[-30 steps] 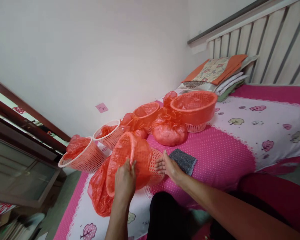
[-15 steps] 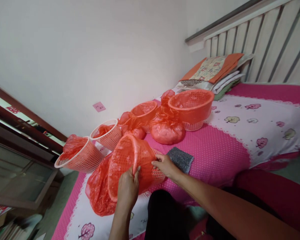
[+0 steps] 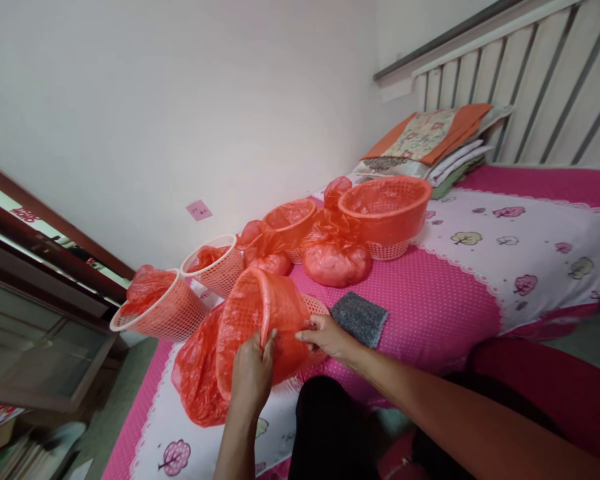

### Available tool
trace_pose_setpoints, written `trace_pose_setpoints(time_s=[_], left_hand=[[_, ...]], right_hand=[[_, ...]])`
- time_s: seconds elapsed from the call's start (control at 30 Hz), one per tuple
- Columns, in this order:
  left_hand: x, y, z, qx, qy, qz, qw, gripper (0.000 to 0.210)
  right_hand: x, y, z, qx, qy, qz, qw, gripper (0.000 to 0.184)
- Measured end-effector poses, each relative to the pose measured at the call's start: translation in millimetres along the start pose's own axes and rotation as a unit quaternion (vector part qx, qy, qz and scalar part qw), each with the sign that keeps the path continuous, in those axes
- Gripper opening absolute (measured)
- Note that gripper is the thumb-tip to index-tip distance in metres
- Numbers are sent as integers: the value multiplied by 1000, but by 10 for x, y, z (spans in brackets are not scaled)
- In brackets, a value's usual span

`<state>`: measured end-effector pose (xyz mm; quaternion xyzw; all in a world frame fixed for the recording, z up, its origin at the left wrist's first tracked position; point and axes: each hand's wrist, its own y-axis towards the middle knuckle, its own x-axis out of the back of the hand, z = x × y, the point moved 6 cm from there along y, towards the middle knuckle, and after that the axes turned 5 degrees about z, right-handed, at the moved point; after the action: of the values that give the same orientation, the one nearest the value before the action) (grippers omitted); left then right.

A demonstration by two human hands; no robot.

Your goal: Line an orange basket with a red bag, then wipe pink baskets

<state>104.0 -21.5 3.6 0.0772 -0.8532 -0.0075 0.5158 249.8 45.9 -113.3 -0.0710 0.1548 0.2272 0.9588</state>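
Note:
A pink plastic basket (image 3: pixel 316 305) lies tilted on the bed, its mouth facing left. A thin red plastic bag (image 3: pixel 285 303) lines it and is folded back over the rim and part of the outside. My left hand (image 3: pixel 253 370) is closed around the near rim, over the bag. On the outer side, my right hand (image 3: pixel 327 337) pinches the folded-down edge of the bag between thumb and fingers. Just beyond that hand lies a folded dark grey cloth (image 3: pixel 360 319). A loose heap of red plastic bag (image 3: pixel 199 377) lies left of the basket's mouth.
Behind stand another lined basket (image 3: pixel 387 220), a smaller lined one (image 3: pixel 291 217) and filled red bags (image 3: pixel 336 261). Two pale pink baskets (image 3: pixel 167 320) holding red plastic are at left. Folded bedding (image 3: pixel 425 137) lies by the headboard (image 3: pixel 485 83). The bed (image 3: pixel 440 293) borders a wall.
My right hand has shifted slightly left along the basket's side, drawing the bag's edge with it. My left hand keeps its hold on the rim. The other baskets have stayed in place.

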Motion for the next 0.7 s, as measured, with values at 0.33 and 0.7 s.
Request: trace_pose_setpoints(time_s=[0.33, 0.7], left_hand=[[77, -24, 24, 2, -36, 5, 999, 43], [-1, -175, 192, -23, -45, 45, 998, 45]], right_hand=[[248, -10, -7, -29, -6, -65, 997, 19], [311, 9, 17, -1, -23, -78, 997, 26]])
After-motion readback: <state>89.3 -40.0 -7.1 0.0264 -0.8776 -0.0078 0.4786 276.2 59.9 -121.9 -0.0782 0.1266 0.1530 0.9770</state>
